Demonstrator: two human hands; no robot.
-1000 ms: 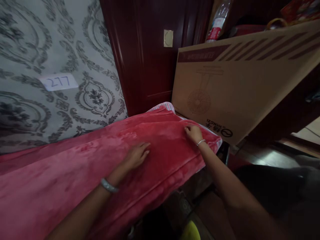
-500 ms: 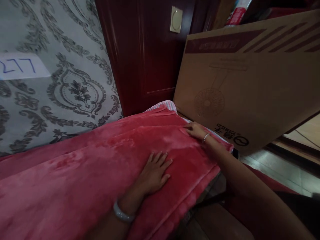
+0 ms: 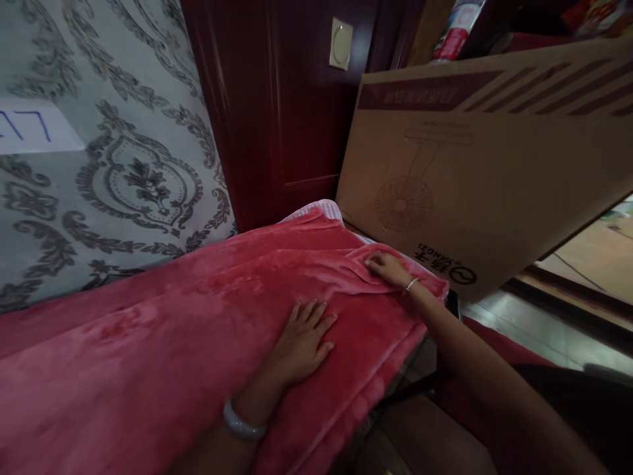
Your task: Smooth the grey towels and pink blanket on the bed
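A plush red-pink blanket [image 3: 163,369] lies spread in layers across the surface before me. Flat on its middle rests my left hand [image 3: 301,343], fingers spread and palm down, with a pale bangle at the wrist. Close to the far right end, my right hand [image 3: 388,268] pinches a fold of the blanket, and wrinkles run out from its fingertips. A thin bracelet circles that wrist. Under the blanket's far edge, a striped pink-and-white cloth [image 3: 326,208] shows.
A big cardboard box [image 3: 499,165] leans just past the blanket's right end. A bottle [image 3: 457,33] stands behind its top edge. Dark red panelling [image 3: 257,99] with a switch plate [image 3: 341,43] rises at the back, patterned wallpaper [image 3: 143,178] at left. Tiled floor [image 3: 519,323] shows right.
My left hand has moved right and flattened onto the blanket with fingers spread. At the far right, my right hand has bunched the cloth into folds. The camera view has shifted.
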